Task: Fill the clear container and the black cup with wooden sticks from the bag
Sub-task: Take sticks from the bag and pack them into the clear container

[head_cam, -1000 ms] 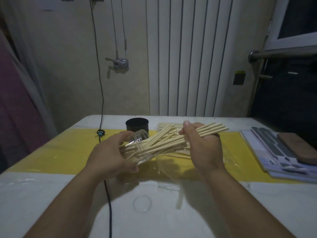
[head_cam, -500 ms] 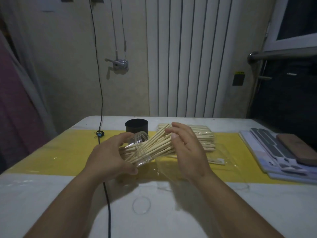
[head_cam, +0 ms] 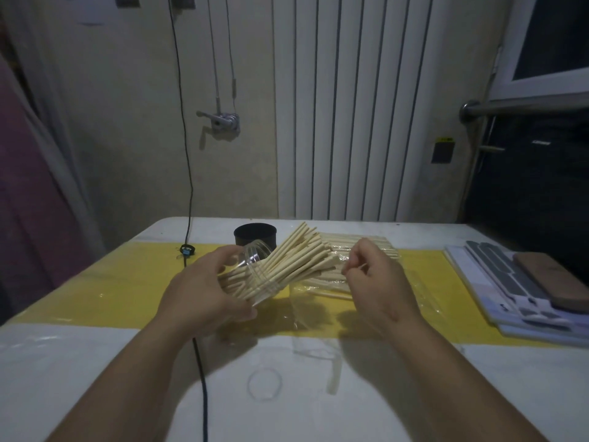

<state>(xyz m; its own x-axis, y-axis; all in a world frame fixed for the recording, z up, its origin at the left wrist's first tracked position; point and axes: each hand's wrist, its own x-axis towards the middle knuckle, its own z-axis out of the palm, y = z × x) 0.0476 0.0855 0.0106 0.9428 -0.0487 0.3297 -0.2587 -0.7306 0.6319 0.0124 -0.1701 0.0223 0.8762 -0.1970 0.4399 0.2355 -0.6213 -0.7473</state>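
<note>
Wooden sticks [head_cam: 293,263] packed the clear container [head_cam: 255,269], and what a bundle it was: their ends fanned out of its mouth, up and to the right. The left hand [head_cam: 204,291] gripped that container from the near side, fingers wrapped round its wall, holding it tipped well over and lifted off the table [head_cam: 95,362]. Just behind its rim stood the black cup [head_cam: 255,239], upright on the far edge of the yellow strip [head_cam: 111,282]; what it held could not be seen from this angle.

Over on the other side, the right hand [head_cam: 376,282] hovered apart from the left, fingers curled in above the bag [head_cam: 338,247]. Something thin showed by its thumb, but whether it pinched a stick I could not tell. The bag lay flat on the yellow strip with more sticks inside, its clear plastic spreading toward the near edge.

A black cable [head_cam: 200,362] ran across the white tabletop under the left forearm. A faint clear circle [head_cam: 265,383] lay between the two arms. Off to the right sat a stack of flat cards [head_cam: 497,282] with a brown block [head_cam: 551,282] resting on it.
</note>
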